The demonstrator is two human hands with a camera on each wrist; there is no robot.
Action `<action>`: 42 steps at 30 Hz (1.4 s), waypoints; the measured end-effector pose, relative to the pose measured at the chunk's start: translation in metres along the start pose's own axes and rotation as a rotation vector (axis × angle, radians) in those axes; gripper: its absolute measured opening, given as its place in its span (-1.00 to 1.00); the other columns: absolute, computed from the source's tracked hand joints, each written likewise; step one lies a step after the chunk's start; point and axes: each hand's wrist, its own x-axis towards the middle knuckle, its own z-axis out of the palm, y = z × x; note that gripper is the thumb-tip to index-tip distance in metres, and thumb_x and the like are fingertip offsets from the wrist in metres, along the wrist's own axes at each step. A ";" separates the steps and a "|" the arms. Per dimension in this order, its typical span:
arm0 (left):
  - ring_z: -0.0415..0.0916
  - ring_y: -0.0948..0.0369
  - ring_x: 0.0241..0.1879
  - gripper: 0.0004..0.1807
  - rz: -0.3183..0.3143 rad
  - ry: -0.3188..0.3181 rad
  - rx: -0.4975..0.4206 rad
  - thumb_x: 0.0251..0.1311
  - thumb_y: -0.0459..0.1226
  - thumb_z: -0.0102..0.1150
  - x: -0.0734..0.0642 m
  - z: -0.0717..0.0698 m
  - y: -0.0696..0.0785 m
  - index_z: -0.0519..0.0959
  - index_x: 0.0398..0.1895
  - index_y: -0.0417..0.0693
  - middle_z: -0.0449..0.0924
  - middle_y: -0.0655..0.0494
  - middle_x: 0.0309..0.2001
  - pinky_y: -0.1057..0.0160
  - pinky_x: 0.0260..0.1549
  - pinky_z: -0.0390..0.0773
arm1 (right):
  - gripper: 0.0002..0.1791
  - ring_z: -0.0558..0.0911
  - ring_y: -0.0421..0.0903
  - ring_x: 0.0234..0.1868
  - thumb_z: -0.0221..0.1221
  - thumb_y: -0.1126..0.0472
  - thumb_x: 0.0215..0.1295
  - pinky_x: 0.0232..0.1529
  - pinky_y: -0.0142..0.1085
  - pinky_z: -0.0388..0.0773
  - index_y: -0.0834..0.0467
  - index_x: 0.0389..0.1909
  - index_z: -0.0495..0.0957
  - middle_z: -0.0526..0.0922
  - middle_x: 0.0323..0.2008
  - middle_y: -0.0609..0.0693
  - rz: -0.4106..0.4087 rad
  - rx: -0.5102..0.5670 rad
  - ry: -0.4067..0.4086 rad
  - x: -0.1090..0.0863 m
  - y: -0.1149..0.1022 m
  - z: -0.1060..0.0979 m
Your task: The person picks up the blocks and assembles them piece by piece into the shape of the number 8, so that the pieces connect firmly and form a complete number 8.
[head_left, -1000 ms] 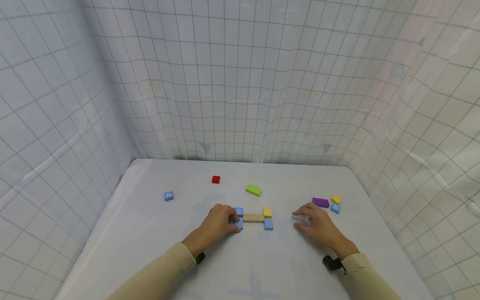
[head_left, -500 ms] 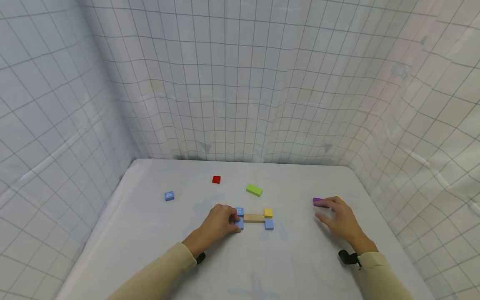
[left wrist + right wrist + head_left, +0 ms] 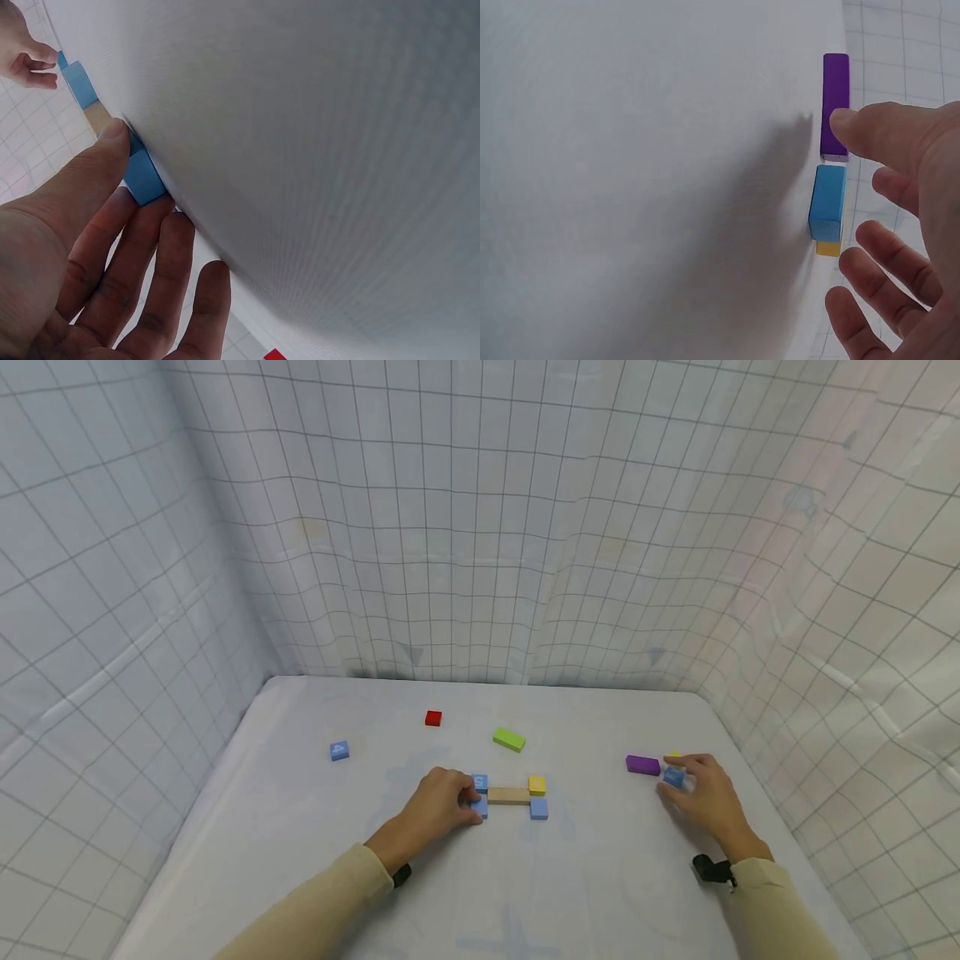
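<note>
My left hand pinches the pair of blue blocks at the left end of a small row, thumb on the near side and fingers on the far side. One of these blue blocks shows between thumb and fingers in the left wrist view. A plain wooden block runs from them to a yellow block and another blue block. On the right, my right hand hovers with thumb and fingers spread around a numbered blue block. A second yellow block lies just behind it, partly hidden.
A purple block lies just left of the right hand's fingertips. Farther back are a lime green block and a red block. A blue block marked 4 sits at the left. Gridded white cloth walls the table.
My right hand has moved right, past the purple block, to the numbered blue block beside it. The left hand stays on its blue blocks.
</note>
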 end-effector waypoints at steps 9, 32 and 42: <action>0.57 0.30 -0.26 -0.72 -0.015 -0.009 0.012 0.11 -0.33 0.86 0.001 0.000 0.001 0.89 -0.18 -0.10 0.87 0.12 -0.24 0.28 -0.14 0.72 | -0.45 0.72 0.48 0.18 0.58 0.21 0.45 0.20 0.42 0.71 0.41 0.34 0.74 0.62 0.27 0.55 0.058 -0.018 -0.029 0.001 0.007 -0.001; 0.61 0.32 -0.27 -0.71 0.007 0.007 0.019 0.07 -0.34 0.88 0.000 0.001 0.001 0.85 -0.26 -0.09 0.85 0.15 -0.30 0.32 -0.22 0.66 | -0.68 0.84 0.34 0.05 0.49 0.38 0.52 -0.05 -0.07 0.86 0.52 0.13 0.79 0.69 0.08 0.46 0.108 0.037 -0.022 0.001 0.008 0.002; 0.60 0.31 -0.26 -0.71 -0.004 0.011 0.011 0.07 -0.35 0.88 -0.001 0.000 0.002 0.87 -0.23 -0.11 0.87 0.13 -0.27 0.32 -0.18 0.68 | -0.73 0.83 0.21 -0.04 0.54 0.37 0.47 -0.19 -0.48 0.63 0.39 0.10 0.85 0.74 -0.04 0.32 0.057 0.028 -0.003 -0.003 0.002 0.003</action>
